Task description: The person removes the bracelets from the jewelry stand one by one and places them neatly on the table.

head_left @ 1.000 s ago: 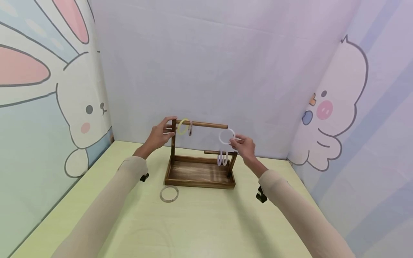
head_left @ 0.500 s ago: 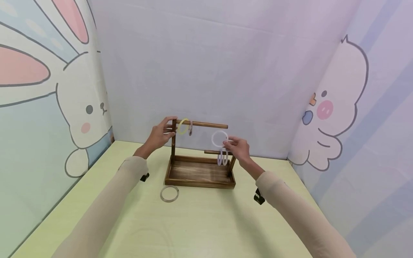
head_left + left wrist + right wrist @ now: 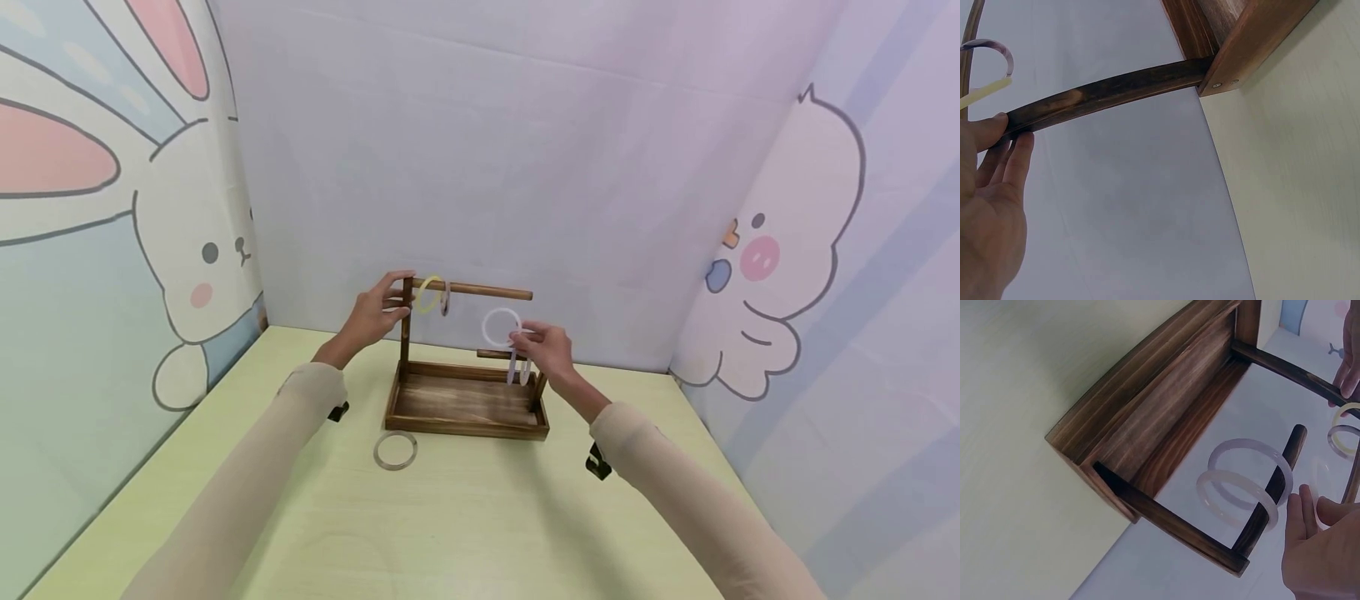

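A dark wooden stand with a tray base (image 3: 465, 431) and two bars sits on the table. My left hand (image 3: 371, 317) grips the top of its tall left post (image 3: 1116, 90), thumb on one side and fingers on the other. My right hand (image 3: 547, 348) pinches a white bangle (image 3: 488, 314) by its right edge, in front of the lower bar (image 3: 1297, 440). Two pale bangles hang on that bar, a lilac one (image 3: 1241, 444) and a whitish one (image 3: 1210, 503), partly hidden by the hand in the head view. On the upper bar (image 3: 491, 291) hang a yellow bangle (image 3: 422, 300) and a brownish-purple bangle (image 3: 447, 308).
A greyish bangle (image 3: 395, 467) lies flat on the pale table (image 3: 450, 525), just in front of the tray's left corner. Cloth walls with a cartoon rabbit (image 3: 187, 292) on the left and a cartoon bird (image 3: 795, 250) on the right close in the sides.
My right hand has carried the white bangle left and slightly down, away from the upper bar's free end toward the lower bar's free end. The left hand keeps its grip on the post.
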Available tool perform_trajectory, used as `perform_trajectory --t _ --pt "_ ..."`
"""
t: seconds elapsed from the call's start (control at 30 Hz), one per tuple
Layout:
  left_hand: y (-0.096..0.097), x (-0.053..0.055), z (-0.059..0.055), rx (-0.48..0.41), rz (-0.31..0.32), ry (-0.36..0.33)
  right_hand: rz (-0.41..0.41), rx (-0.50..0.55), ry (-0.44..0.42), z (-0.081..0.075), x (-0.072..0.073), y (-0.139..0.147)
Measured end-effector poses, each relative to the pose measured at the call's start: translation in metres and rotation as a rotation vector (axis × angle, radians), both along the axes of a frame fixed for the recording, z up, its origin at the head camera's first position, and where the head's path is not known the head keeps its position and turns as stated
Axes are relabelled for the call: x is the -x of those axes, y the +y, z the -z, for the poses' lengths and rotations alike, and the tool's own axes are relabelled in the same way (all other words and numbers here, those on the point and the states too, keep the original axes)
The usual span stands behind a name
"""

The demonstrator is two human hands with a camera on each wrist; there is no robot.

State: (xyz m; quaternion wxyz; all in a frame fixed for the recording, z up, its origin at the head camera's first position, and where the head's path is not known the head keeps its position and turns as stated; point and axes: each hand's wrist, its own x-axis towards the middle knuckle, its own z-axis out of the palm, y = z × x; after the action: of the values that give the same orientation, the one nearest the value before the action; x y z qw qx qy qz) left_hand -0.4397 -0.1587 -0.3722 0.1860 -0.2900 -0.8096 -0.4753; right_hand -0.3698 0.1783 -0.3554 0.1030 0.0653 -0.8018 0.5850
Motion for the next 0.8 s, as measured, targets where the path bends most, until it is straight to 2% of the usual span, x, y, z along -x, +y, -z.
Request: perform_trajectory --t 0.27,0.8 --pt "0.0 0.001 0.0 0.005 -0.006 -0.003 -0.036 0.011 -0.023 0.004 -0.001 -0.009" --pt "0.001 0.0 -0.001 -0.001 -0.006 0.0 -0.103 -0.061 -0.039 0.016 -0.018 -0.023"
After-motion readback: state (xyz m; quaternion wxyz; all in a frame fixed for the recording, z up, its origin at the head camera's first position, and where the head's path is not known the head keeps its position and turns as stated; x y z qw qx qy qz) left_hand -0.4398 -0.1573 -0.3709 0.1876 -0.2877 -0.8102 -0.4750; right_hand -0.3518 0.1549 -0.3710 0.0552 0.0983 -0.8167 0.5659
